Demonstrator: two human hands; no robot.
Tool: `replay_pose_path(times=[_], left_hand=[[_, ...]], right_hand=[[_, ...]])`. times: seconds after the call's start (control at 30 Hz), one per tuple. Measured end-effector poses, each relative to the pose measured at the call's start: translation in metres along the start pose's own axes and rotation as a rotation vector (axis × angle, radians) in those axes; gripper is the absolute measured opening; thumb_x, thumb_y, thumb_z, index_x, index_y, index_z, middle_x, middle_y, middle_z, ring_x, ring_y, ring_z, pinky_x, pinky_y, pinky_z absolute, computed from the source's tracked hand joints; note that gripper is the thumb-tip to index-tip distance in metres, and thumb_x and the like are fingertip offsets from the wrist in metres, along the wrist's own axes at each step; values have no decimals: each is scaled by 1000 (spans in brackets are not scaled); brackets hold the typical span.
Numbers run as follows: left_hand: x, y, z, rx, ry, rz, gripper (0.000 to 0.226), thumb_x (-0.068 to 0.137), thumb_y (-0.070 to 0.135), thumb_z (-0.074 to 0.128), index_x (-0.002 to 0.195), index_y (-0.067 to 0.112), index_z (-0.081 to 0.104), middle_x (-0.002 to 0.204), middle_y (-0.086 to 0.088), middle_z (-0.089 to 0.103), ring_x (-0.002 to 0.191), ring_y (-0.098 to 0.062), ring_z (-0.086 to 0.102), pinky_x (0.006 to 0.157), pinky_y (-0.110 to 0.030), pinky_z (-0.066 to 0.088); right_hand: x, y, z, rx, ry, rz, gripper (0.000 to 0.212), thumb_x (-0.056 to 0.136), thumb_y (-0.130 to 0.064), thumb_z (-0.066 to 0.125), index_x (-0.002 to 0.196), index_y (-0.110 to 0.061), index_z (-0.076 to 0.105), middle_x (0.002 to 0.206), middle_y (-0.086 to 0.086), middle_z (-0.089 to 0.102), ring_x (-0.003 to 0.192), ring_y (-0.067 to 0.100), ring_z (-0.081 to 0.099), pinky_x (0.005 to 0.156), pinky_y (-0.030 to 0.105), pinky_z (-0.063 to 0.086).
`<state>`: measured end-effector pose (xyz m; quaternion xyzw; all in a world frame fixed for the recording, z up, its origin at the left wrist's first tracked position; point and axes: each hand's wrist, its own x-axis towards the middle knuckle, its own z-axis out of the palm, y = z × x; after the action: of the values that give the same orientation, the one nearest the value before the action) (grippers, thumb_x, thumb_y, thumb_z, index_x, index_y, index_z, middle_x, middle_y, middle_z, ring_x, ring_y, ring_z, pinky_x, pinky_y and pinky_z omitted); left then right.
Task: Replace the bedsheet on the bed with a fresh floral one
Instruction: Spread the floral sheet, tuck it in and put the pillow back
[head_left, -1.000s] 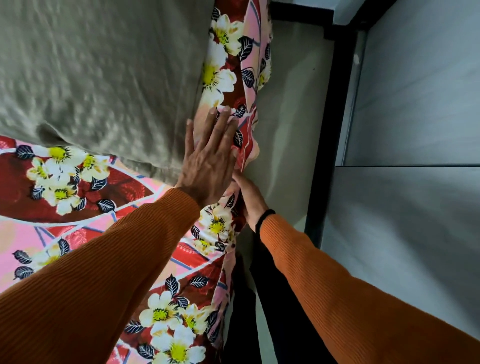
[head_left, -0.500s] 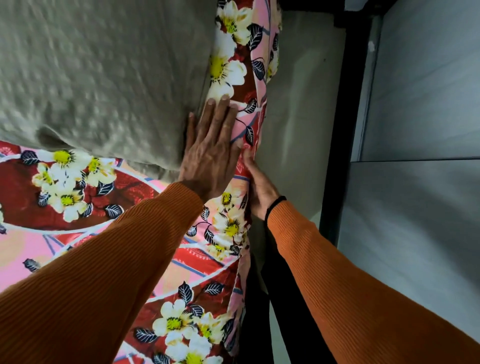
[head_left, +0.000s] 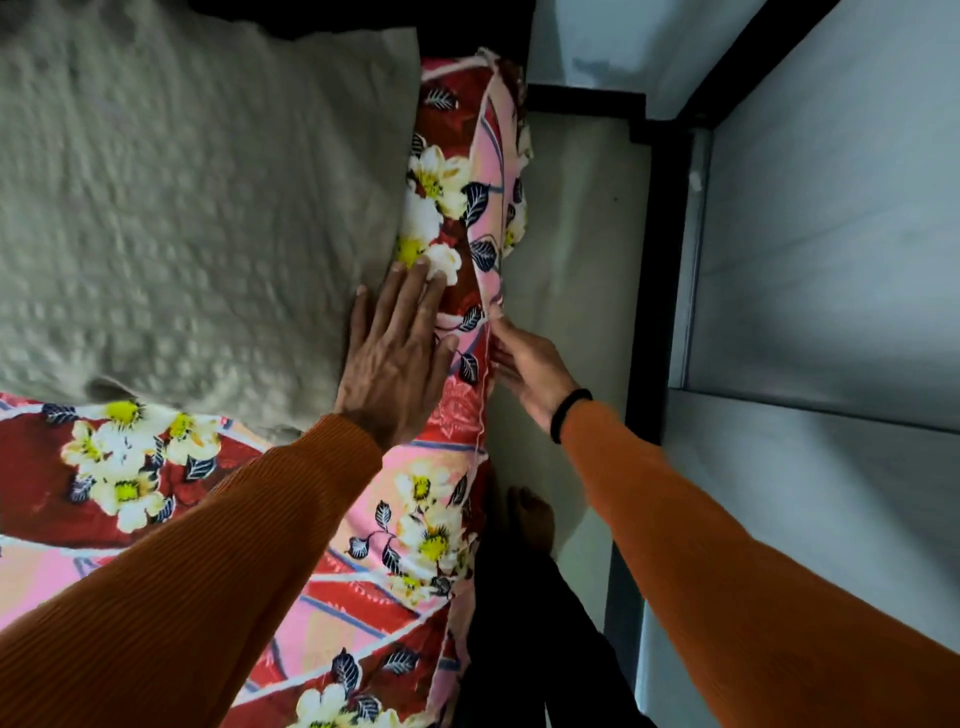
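The floral sheet (head_left: 415, 540), red and pink with white and yellow flowers, covers the bed and hangs over its right edge. A grey textured pillow (head_left: 197, 208) lies on it at the upper left. My left hand (head_left: 397, 358) rests flat on the sheet, fingers spread, against the pillow's right side. My right hand (head_left: 524, 371) is at the bed's side edge, fingertips pinching the sheet's hem just right of the left hand. Both sleeves are orange; a black band circles the right wrist.
A narrow strip of pale floor (head_left: 576, 260) runs between the bed and a black frame post (head_left: 657, 291). Grey wall panels (head_left: 831, 234) stand to the right. My bare foot (head_left: 530, 519) and dark trouser leg are beside the bed.
Both hands have slid farther along the bed's edge toward the pillow end. The right hand has come out from under the overhang and now shows at the hem. The view has tilted up.
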<state>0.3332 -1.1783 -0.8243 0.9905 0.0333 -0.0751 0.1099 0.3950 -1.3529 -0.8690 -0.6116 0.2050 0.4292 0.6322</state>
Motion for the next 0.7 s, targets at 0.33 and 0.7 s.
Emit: replay_pose_path(times=[0.33,0.7], left_hand=[[68,-20,-25,-108,54,59,62,109,42,31,162,12,19,171,-7,12,158,-23,3,126,-54,8],[103,-20,-49,-4,-27,75,63,108,44,29,160,10,24,169,-9,18,157,-26,13,125,-56,13]], right_hand=[[23,-9,40,271,-219,156,72,85,-58,72,144,-18,56,140,9,63,131,24,59,117,45,39],[38,-88,20,-691,-204,221,56,66,-81,72,95,-33,65,116,-7,71,102,12,62,88,28,48]])
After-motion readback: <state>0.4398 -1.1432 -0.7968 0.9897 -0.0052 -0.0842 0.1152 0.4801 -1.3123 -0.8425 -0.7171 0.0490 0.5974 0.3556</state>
